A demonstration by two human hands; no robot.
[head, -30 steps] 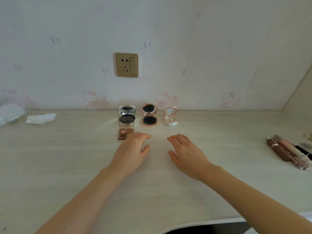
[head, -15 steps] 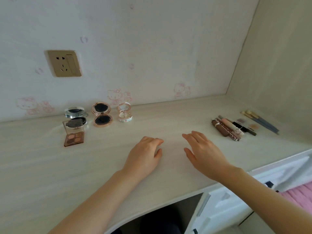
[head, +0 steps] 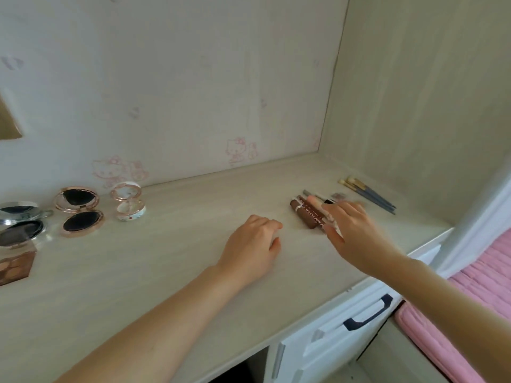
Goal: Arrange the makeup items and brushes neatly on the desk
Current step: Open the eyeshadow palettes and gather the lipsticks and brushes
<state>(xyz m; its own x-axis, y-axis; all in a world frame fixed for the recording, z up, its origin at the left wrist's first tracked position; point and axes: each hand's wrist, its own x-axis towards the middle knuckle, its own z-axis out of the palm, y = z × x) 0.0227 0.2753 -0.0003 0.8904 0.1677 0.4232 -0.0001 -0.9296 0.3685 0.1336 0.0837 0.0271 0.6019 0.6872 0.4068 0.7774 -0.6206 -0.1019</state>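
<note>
Several brown and pink makeup tubes lie side by side at the desk's right. My right hand hovers over their near ends, fingers spread, holding nothing; it hides part of them. Blue-handled brushes lie farther right beside a small eyeshadow pan. My left hand rests palm-down on the desk, fingers loosely curled and empty. At the left stand open compacts: a rose-gold one, a small white one, a silver one, and an eyeshadow palette in front.
The wall with cartoon stickers runs behind the desk, and a side panel closes its right end. White drawers with a dark handle sit under the right edge. Pink bedding lies beyond.
The view has swung right. My right hand has moved right until it is over the makeup tubes. My left hand has followed to the right and stays flat on the desk.
</note>
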